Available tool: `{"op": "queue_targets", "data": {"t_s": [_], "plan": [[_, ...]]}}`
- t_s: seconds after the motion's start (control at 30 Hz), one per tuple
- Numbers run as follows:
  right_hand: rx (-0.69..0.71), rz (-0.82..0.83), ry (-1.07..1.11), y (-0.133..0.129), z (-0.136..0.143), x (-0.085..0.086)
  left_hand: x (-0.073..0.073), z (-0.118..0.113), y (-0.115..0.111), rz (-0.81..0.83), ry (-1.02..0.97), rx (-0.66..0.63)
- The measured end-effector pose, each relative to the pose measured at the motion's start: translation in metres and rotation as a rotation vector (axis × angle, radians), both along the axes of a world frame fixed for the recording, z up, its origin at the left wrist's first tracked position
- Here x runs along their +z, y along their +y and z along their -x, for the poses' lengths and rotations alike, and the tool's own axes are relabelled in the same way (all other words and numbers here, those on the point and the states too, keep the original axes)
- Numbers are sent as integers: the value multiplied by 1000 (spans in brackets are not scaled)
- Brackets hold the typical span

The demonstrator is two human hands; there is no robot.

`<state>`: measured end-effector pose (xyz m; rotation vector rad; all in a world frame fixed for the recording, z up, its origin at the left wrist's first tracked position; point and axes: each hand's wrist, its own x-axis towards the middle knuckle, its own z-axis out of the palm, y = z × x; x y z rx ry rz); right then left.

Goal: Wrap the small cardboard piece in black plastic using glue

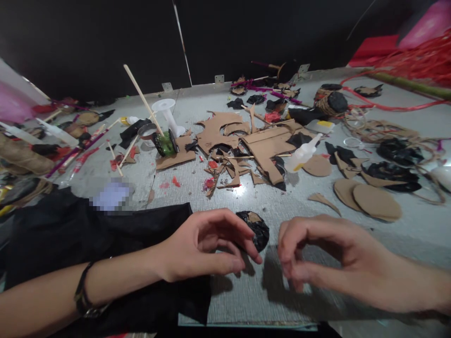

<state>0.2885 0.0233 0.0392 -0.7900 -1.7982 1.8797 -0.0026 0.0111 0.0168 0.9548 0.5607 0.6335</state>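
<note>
My left hand [211, 244] hovers over the table with its fingers curved and apart, holding nothing. Just behind its fingertips lies a disc wrapped in black plastic [260, 234], with brown cardboard showing near its top. To the right of the disc is my right hand [327, 256], slightly blurred, its thumb and fingertips pressed together; whatever it may hold is hidden. Black cloth [151, 225] spreads beneath my left forearm. Two overlapping cardboard discs [377, 202] rest behind my right hand, near a curved cardboard scrap [324, 203].
Cut cardboard pieces [260, 145] cover the middle of the table [183, 190]. A white glue bottle [306, 152], a green spool with a stick [165, 144] and a white spool [171, 117] stand or lie among them. Black plastic scraps [398, 151] and twine are at the right.
</note>
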Motion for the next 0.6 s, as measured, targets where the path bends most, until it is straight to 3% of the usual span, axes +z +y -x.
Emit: {"op": "queue_targets", "data": {"t_s": [0.07, 0.2, 0.6], "plan": [[-98, -107, -30, 1, 1, -3, 0, 1, 1, 7, -46, -20], [-157, -138, -47, 1, 2, -6, -1, 0, 4, 8, -119, -23], [-75, -301, -124, 3, 2, -3, -6, -6, 6, 49, -108, 35]]}}
